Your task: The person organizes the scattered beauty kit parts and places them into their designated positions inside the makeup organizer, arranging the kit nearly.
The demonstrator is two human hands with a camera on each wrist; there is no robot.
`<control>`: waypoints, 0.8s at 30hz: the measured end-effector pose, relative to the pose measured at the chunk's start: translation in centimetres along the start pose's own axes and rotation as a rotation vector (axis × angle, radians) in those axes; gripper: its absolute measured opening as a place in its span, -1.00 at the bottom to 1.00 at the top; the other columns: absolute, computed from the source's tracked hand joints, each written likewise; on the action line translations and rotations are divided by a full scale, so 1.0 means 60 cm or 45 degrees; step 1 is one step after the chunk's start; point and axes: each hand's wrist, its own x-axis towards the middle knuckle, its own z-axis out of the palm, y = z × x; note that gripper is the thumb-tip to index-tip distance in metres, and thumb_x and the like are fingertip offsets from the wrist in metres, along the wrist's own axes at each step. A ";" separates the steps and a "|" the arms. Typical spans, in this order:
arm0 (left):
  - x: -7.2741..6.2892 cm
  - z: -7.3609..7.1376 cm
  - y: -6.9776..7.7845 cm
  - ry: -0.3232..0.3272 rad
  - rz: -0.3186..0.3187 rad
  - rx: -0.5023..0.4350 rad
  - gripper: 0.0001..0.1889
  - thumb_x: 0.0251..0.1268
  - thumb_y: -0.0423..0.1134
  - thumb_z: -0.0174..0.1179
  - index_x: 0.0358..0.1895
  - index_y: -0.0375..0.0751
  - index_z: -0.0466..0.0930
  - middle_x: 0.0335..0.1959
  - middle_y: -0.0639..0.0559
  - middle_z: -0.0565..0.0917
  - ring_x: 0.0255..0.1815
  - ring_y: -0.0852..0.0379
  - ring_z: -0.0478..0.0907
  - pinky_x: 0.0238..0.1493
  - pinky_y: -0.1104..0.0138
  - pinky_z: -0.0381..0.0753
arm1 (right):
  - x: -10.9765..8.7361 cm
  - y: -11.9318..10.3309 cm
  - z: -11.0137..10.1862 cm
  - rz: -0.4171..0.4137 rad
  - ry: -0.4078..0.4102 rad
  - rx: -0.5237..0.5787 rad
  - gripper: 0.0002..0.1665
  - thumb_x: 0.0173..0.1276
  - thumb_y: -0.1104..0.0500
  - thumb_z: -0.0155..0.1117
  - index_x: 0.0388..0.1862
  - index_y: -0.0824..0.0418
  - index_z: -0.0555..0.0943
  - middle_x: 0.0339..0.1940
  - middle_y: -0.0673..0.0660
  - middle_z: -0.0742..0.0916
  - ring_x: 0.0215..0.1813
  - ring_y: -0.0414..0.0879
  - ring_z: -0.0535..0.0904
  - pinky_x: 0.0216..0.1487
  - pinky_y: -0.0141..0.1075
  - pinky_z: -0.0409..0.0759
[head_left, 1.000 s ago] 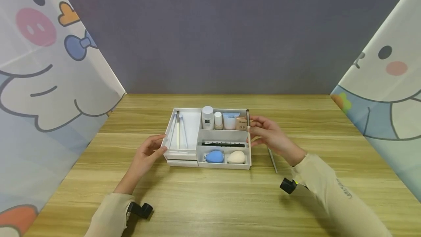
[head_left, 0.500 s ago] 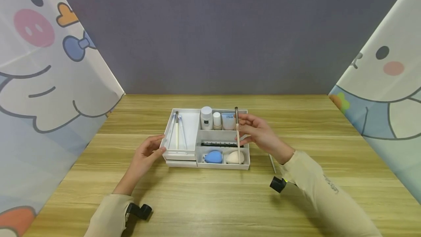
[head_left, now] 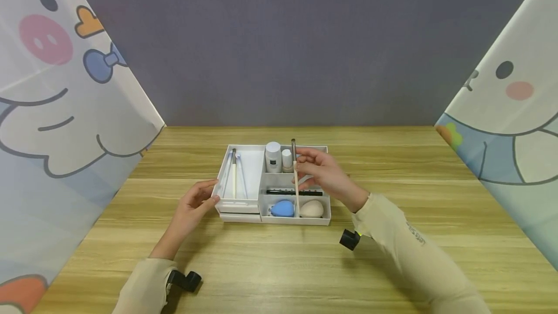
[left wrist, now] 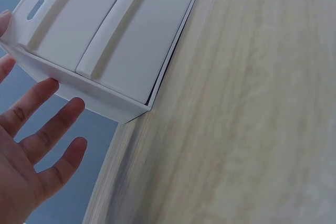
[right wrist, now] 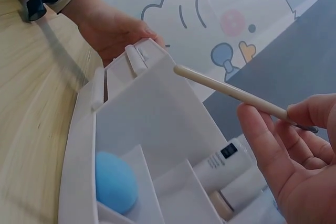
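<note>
A makeup brush with a pale handle and dark upper end is pinched upright between the thumb and fingers of my right hand, over the middle of a white organizer box. In the right wrist view, the brush slants across above the box. My left hand holds the box's front left corner, its thumb at the front edge and the other fingers spread along the outer side. Several slim tools, among them a brush, lie in the box's left compartment.
A white bottle and a smaller white-capped bottle stand in the back compartment. A black stick lies in the middle one. A blue sponge and a cream sponge fill the front slots. Beneath is a wooden table.
My right hand has carried the brush leftward from the box's right edge to over its middle. The thin stick on the table at right is now hidden behind the right arm. My left hand stays put.
</note>
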 end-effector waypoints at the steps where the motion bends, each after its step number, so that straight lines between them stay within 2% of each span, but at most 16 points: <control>1: 0.000 0.000 -0.001 0.000 0.006 -0.002 -0.64 0.35 -0.56 0.15 0.19 -0.46 0.45 -0.13 0.28 0.65 -0.08 0.32 0.58 -0.11 0.48 0.56 | 0.003 0.000 0.003 -0.004 -0.006 -0.003 -0.37 0.48 0.41 0.04 0.48 0.47 0.19 -0.11 0.11 0.54 -0.29 -0.12 0.62 -0.34 -0.24 0.70; 10: 0.000 0.000 -0.001 -0.005 0.013 -0.005 -0.64 0.36 -0.57 0.14 0.19 -0.46 0.45 -0.10 0.29 0.64 -0.06 0.34 0.58 -0.10 0.49 0.55 | 0.031 -0.001 0.030 -0.024 -0.011 0.014 -0.38 0.48 0.39 0.07 0.48 0.43 0.22 -0.12 0.12 0.55 -0.29 -0.12 0.63 -0.32 -0.22 0.70; 19: -0.001 0.000 -0.004 -0.004 0.033 -0.018 -0.64 0.35 -0.58 0.14 0.19 -0.45 0.45 -0.07 0.29 0.63 -0.05 0.34 0.58 -0.10 0.49 0.55 | 0.056 -0.005 0.056 -0.019 0.059 0.069 -0.39 0.47 0.41 0.07 0.47 0.38 0.24 -0.13 0.10 0.54 -0.31 -0.12 0.62 -0.32 -0.21 0.71; 24: 0.000 0.001 -0.006 -0.003 0.052 -0.040 -0.65 0.37 -0.49 0.19 0.19 -0.45 0.47 -0.13 0.25 0.65 -0.10 0.28 0.58 -0.10 0.49 0.55 | 0.071 -0.008 0.070 -0.046 0.092 0.107 -0.41 0.47 0.43 0.07 0.45 0.40 0.25 -0.15 0.11 0.54 -0.31 -0.09 0.62 -0.31 -0.16 0.72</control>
